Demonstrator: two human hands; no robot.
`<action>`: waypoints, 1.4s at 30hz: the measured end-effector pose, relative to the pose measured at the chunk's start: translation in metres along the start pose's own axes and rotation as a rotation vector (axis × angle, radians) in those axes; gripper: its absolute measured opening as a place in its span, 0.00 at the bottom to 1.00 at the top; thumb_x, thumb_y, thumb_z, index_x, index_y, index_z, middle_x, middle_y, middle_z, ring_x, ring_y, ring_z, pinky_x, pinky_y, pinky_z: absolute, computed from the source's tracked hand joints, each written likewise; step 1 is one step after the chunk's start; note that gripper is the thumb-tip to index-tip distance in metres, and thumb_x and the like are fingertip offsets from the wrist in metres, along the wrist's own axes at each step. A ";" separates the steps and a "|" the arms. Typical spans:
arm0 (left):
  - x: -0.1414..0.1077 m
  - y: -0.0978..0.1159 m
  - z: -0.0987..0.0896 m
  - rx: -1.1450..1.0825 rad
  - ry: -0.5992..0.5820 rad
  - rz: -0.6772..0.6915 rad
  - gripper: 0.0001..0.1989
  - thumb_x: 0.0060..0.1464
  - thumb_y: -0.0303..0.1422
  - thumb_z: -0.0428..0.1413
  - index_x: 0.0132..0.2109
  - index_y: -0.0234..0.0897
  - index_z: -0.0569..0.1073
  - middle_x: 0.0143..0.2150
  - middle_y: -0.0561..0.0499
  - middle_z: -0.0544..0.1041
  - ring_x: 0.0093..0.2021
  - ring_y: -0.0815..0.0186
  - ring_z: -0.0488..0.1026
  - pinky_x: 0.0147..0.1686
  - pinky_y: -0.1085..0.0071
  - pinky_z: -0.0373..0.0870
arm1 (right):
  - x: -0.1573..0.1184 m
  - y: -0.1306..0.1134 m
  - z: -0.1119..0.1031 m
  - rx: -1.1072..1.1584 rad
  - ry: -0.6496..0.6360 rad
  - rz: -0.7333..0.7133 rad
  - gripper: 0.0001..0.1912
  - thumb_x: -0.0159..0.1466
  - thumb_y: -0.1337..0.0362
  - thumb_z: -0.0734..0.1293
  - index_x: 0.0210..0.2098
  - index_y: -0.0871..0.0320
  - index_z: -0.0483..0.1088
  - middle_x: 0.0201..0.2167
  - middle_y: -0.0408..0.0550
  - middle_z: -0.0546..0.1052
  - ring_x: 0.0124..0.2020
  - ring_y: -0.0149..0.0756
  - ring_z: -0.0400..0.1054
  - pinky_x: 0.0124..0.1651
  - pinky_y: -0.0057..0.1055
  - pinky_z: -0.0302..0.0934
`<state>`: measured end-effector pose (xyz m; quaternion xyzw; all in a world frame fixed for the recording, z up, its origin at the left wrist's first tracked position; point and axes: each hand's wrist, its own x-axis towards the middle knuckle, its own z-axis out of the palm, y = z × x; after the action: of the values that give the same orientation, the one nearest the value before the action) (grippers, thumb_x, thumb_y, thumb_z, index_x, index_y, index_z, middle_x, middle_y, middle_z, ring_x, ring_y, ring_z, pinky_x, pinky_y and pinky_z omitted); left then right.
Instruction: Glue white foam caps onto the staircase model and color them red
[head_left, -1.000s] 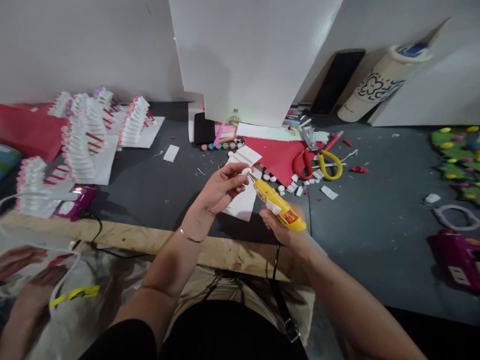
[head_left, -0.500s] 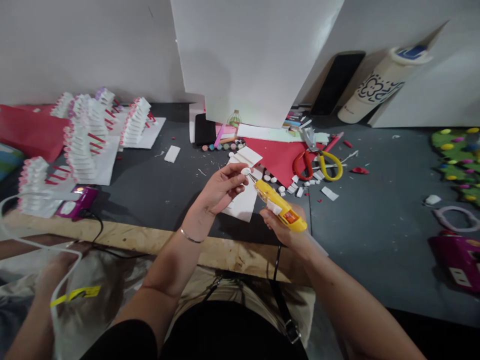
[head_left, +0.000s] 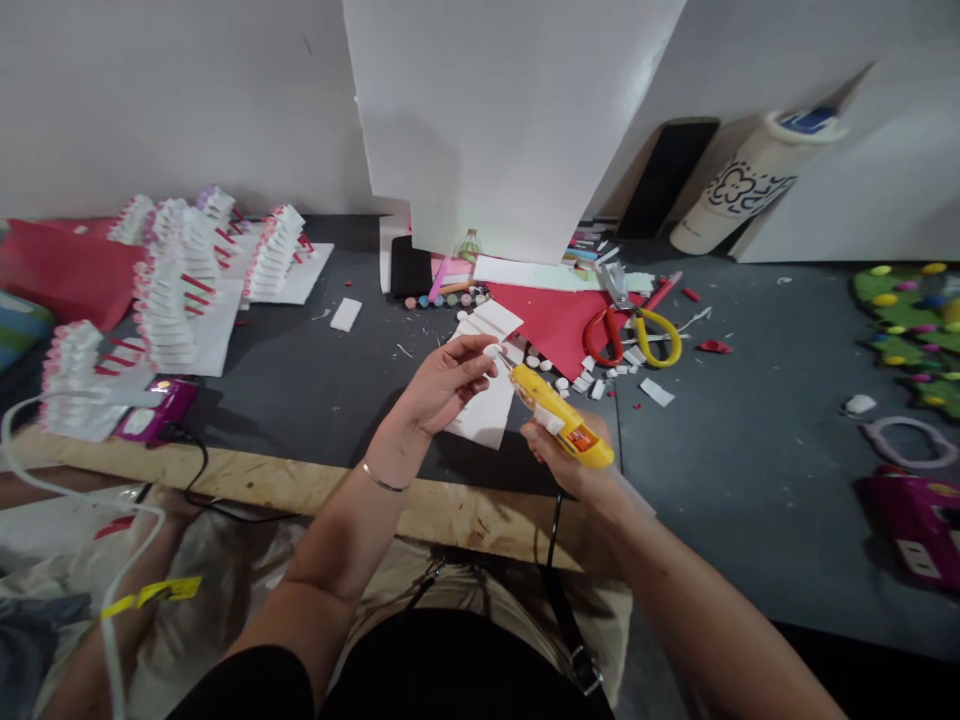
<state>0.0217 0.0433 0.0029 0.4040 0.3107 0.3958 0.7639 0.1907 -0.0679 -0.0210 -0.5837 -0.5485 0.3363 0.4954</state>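
Between the thumb and fingertips of my left hand (head_left: 454, 380) is a small white disc (head_left: 493, 351), pinched near the middle of the table. My right hand (head_left: 566, 455) is wrapped round a yellow hot glue gun (head_left: 562, 415). Its metal nozzle points up and left and meets the disc or lies just beside it; I cannot tell which. Under my hands lies a white card (head_left: 491, 415). To the right of the nozzle, several small white discs and cut pieces (head_left: 562, 384) are scattered next to a red sheet (head_left: 551, 325).
Scissors (head_left: 616, 315) with red and yellow handles lie behind the glue gun. White stacked paper models (head_left: 169, 310) stand at the left, near a purple power box (head_left: 161, 408). A tumbler (head_left: 754, 185) and a phone (head_left: 670, 175) lean at the back right. A co-worker's arm (head_left: 127, 570) shows at lower left.
The whole view has shifted slightly, with the table appearing a little lower. My hands keep nearly the same pose at the disc. The co-worker's arm at lower left has moved.
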 end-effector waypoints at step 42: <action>0.046 0.044 -0.044 1.330 0.079 0.196 0.03 0.50 0.31 0.63 0.34 0.39 0.76 0.33 0.50 0.79 0.34 0.65 0.72 0.39 0.66 0.68 | 0.005 -0.006 -0.003 0.411 0.227 -0.115 0.26 0.62 0.37 0.70 0.27 0.54 0.70 0.25 0.44 0.74 0.26 0.33 0.71 0.20 0.27 0.62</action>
<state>-0.0059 0.1149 0.0131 0.8000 0.4780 0.2022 0.3011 0.1930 -0.0642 -0.0138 -0.4726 -0.4416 0.3441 0.6806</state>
